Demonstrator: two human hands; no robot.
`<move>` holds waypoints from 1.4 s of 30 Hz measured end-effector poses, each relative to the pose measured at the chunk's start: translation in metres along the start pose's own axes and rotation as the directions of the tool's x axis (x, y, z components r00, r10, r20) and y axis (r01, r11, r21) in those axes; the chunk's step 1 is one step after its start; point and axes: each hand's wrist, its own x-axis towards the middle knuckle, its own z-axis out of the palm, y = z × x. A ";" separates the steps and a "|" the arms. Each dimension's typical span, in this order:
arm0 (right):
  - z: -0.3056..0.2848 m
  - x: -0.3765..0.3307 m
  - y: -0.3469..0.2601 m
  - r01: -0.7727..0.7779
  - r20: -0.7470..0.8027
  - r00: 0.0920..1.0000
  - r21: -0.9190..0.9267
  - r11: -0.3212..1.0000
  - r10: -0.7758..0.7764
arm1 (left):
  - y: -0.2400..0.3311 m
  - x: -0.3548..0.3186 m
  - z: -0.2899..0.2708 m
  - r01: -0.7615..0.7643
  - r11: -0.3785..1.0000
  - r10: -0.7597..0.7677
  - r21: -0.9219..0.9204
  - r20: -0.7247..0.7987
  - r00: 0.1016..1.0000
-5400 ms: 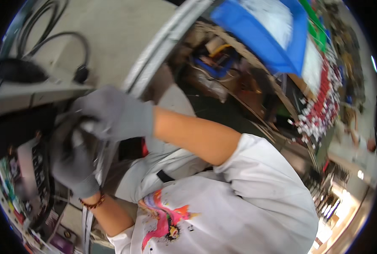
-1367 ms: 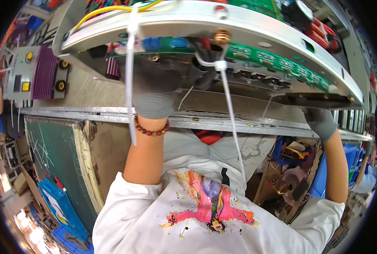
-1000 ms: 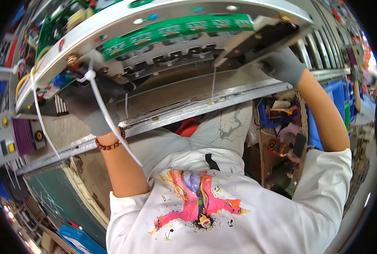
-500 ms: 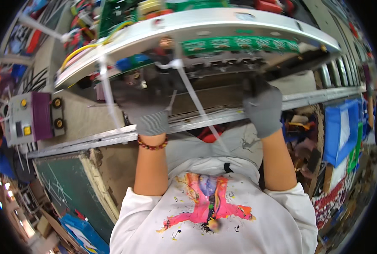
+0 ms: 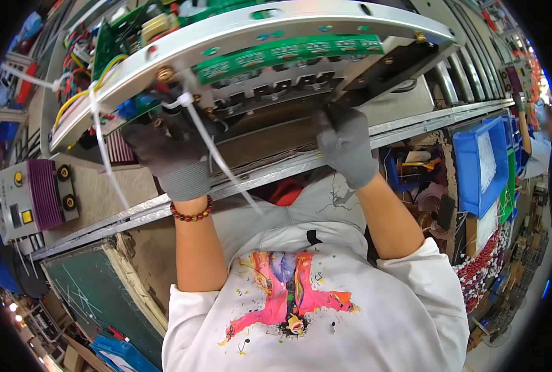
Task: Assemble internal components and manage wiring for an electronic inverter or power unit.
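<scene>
A metal electronics chassis [image 5: 226, 32] stands tilted at the bench's near side. A long green circuit board [image 5: 288, 54] runs along its frame, with a row of black parts below. My left hand [image 5: 175, 158], in a grey glove with dark fingers, grips the lower left part of the chassis; its fingertips are partly hidden among cables. My right hand [image 5: 347, 144], gloved alike, is closed at the chassis's lower right, by a dark plate [image 5: 391, 71]. White cable ties [image 5: 211, 139] hang past my left hand; one binds dark cables at a copper-coloured terminal [image 5: 165, 75].
A small device with purple ribbed sides [image 5: 43, 195] sits at the bench's left. A metal edge strip [image 5: 263, 178] borders the bench in front of me. Metal rollers [image 5: 468, 71] lie at the right, above a blue bin [image 5: 468, 167]. Another person [image 5: 536, 149] is at far right.
The chassis and both my hands have shifted left in the view, and the chassis slopes more, its right end higher. The surroundings have also shifted left. Both hands stay at the chassis.
</scene>
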 end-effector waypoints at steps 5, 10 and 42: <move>-0.031 -0.004 0.008 -0.073 0.182 0.977 -0.212 0.975 0.113 | -0.011 -0.003 -0.010 0.118 0.955 -0.099 -0.271 0.084 0.992; 0.000 -0.012 -0.003 -0.043 0.077 0.996 -0.113 0.993 0.052 | -0.011 -0.017 -0.003 -0.013 0.984 0.031 -0.179 0.102 0.994; 0.028 0.042 0.084 -0.216 -0.574 0.587 0.569 0.794 0.571 | -0.056 0.113 0.010 0.743 -0.514 0.257 -0.428 0.750 0.610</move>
